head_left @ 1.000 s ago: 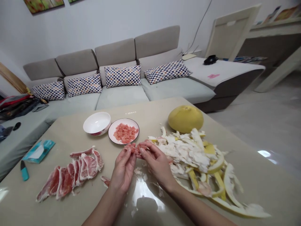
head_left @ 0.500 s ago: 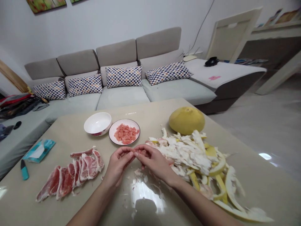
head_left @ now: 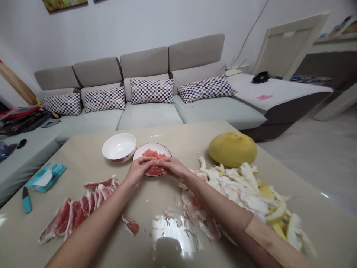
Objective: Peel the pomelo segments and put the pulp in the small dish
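Observation:
My left hand and my right hand meet at the fingertips above a white plate with a dark rim. Their fingers curl around a bit of pink pomelo flesh, mostly hidden. Beneath them lies a heap of shredded pomelo pulp, partly covered by my fingers. A white bowl stands just left of the plate. Peeled pomelo segments lie fanned out below my left forearm. Torn pale membrane lies below my right wrist, with a pile of white and yellow pomelo peel beyond it.
A whole yellow pomelo sits behind the peel. A teal tissue pack and a teal-handled knife lie near the glossy beige table's left edge. Behind the table stands a grey sofa.
My hands have moved forward from the plate's near edge to directly above the plate. My forearms now reach farther across the table, and more torn membrane shows below them.

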{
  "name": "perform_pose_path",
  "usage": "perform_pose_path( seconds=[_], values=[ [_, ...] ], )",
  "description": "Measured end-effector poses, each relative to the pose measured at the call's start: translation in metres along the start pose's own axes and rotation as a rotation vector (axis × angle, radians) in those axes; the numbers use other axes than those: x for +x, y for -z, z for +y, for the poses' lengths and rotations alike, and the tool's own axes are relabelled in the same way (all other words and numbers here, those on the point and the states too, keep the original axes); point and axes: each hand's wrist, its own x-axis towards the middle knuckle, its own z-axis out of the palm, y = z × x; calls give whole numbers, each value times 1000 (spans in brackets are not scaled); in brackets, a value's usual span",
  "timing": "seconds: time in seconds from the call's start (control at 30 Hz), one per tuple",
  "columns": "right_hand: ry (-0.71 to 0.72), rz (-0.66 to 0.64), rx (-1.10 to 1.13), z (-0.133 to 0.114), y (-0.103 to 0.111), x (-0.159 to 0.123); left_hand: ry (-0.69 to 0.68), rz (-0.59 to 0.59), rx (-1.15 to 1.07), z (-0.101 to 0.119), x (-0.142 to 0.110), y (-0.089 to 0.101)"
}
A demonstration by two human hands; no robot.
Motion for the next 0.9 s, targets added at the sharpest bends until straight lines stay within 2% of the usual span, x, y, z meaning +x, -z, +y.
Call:
perform_pose_path(
  seconds=[0.2, 0.3, 0.43, 0.53, 0.63, 0.77, 0.9],
  values=[
    [-39, 80, 34, 8, 9, 28, -42, 110, -22, -8, 28, 11],
    [-75, 121, -26, 9, 15, 37, -67, 146, 63, -4, 38, 17],
    [-91, 131, -89, 1, 19, 41, -89, 136, 160, 9, 41, 18],
    [-76, 93, -93, -8, 17, 36, -65, 75, 193, 19, 31, 14],
    [-61, 28, -98, -16, 14, 25, 8, -47, 204, 29, 16, 8],
    [-54, -108, -108, -29, 5, 8, 68, -211, 199, 38, -1, 2],
    [-53, -242, -106, -39, -4, -3, 112, -345, 176, 42, -8, -3]
  ],
)
